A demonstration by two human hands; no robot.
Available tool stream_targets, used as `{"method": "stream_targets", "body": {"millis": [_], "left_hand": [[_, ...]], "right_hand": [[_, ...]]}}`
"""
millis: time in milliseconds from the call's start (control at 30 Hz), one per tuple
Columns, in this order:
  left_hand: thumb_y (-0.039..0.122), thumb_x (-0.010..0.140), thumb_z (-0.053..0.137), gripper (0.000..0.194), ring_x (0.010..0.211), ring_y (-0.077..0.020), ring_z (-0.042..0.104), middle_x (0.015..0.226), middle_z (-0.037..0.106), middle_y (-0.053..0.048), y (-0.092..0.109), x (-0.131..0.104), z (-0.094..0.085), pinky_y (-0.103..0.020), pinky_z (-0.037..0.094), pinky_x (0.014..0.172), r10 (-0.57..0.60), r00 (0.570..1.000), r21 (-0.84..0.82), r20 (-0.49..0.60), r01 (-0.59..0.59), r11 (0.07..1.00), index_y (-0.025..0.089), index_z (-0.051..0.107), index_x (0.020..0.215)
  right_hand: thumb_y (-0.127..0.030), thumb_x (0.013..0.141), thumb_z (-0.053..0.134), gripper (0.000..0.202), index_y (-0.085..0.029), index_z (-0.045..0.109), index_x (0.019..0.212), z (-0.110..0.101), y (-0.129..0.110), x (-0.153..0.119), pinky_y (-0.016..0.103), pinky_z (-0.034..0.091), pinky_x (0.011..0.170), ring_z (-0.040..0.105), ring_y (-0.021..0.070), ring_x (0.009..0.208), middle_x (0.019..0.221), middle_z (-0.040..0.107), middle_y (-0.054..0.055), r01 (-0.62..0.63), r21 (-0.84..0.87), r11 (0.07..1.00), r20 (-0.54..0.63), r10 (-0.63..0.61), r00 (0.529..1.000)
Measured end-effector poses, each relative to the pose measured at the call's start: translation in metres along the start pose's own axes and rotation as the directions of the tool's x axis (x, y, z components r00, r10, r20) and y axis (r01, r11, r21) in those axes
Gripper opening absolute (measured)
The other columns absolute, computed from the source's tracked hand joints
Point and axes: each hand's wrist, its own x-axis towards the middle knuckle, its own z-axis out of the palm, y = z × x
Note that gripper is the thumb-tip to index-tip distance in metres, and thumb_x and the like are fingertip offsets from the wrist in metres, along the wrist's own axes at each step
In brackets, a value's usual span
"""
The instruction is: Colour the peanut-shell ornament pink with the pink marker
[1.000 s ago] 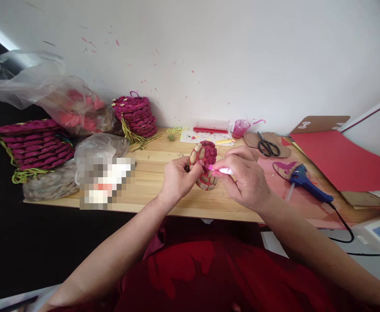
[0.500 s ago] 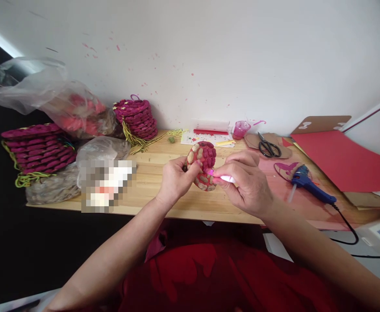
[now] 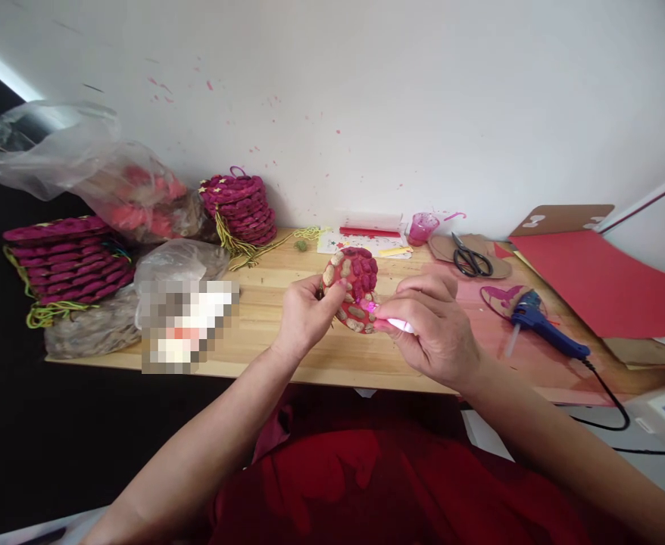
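"Above the pale wooden tabletop (image 3: 264, 291), what are the hands holding?"

"The left hand (image 3: 305, 312) grasps a round red piece studded with tan and magenta peanut-shaped lumps (image 3: 361, 264), thumb across its face; the fingers behind are mostly hidden. The right hand (image 3: 444, 333) pinches a slim white-handled tool with a bright pink tip (image 3: 401, 325), close against the piece's lower right side."

"What could go wrong?"

"That thumb lies right beside the magenta lumps. If the colour there is wet, I'd expect it to smear or mark the skin. How dry it is, I can't tell."

"And the tip?"

"Too much pressure could tilt the piece, since it's held in the air by one edge, or knock a lump loose if it's weakly fixed. An overloaded tip might run onto the red between lumps."

"Anything further off?"

"The small clear cup stained pink (image 3: 422, 229) stands at the back, near the black-handled scissors (image 3: 471, 262); a careless reach could tip it. The blue glue gun (image 3: 548, 327) lies to the right, its cord (image 3: 608, 387) hanging over the edge: a snag could drag it off."
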Motion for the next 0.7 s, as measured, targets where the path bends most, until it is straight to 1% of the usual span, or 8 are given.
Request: {"method": "stream_targets", "body": {"millis": [167, 267, 333, 500, 700], "left_hand": [[0.047, 0.082, 0.069, 0.037, 0.046, -0.0102, 0.038, 0.048, 0.049, 0.004, 0.0001, 0.0000, -0.0010, -0.025, 0.029, 0.045, 0.001, 1.000, -0.029, -0.007, -0.001, 1.000, 0.021, 0.059, 0.058], [0.047, 0.081, 0.069, 0.039, 0.045, -0.0098, 0.038, 0.047, 0.048, 0.004, -0.0005, 0.0001, -0.0010, -0.025, 0.028, 0.044, -0.018, 1.000, -0.046, -0.011, 0.018, 0.999, 0.021, 0.056, 0.057], [0.048, 0.082, 0.069, 0.038, 0.045, -0.0097, 0.038, 0.047, 0.048, 0.004, -0.0015, 0.0000, -0.0005, -0.025, 0.028, 0.044, -0.024, 1.000, -0.054, -0.003, 0.023, 0.998, 0.021, 0.057, 0.057], [0.048, 0.082, 0.070, 0.038, 0.045, -0.0097, 0.038, 0.047, 0.048, 0.004, -0.0036, 0.0000, 0.0005, -0.025, 0.028, 0.045, -0.019, 1.000, -0.063, -0.023, 0.017, 0.998, 0.020, 0.058, 0.058], [0.047, 0.082, 0.069, 0.039, 0.045, -0.0091, 0.038, 0.047, 0.048, 0.004, -0.0009, 0.0002, 0.0006, -0.025, 0.029, 0.045, -0.019, 1.000, -0.056, -0.021, 0.018, 0.998, 0.020, 0.057, 0.057]], "right_hand": [[-0.021, 0.102, 0.065, 0.006, -0.025, 0.061, 0.100, 0.0019, -0.0002, 0.0006, 0.039, 0.040, 0.086, 0.065, 0.0179, 0.091, 0.082, 0.075, -0.003, 0.006, 0.008, 1.000, 0.017, -0.006, 1.000], [-0.024, 0.103, 0.064, 0.004, -0.026, 0.061, 0.101, 0.0011, 0.0004, 0.0015, 0.040, 0.041, 0.085, 0.065, 0.0180, 0.089, 0.081, 0.074, -0.003, 0.002, 0.009, 1.000, -0.008, -0.002, 1.000], [-0.024, 0.103, 0.065, 0.004, -0.026, 0.061, 0.102, 0.0019, 0.0012, 0.0019, 0.040, 0.041, 0.087, 0.064, 0.0181, 0.091, 0.082, 0.075, -0.003, 0.005, 0.015, 1.000, -0.023, -0.004, 1.000], [-0.022, 0.103, 0.064, 0.005, -0.025, 0.061, 0.100, 0.0051, 0.0024, -0.0012, 0.040, 0.040, 0.087, 0.063, 0.0184, 0.093, 0.083, 0.074, -0.002, 0.003, 0.028, 1.000, 0.018, -0.003, 1.000], [-0.020, 0.103, 0.064, 0.005, -0.025, 0.061, 0.103, 0.0076, 0.0015, -0.0016, 0.040, 0.041, 0.088, 0.064, 0.0188, 0.094, 0.085, 0.076, -0.002, 0.012, 0.030, 0.999, 0.018, -0.012, 1.000]]}}
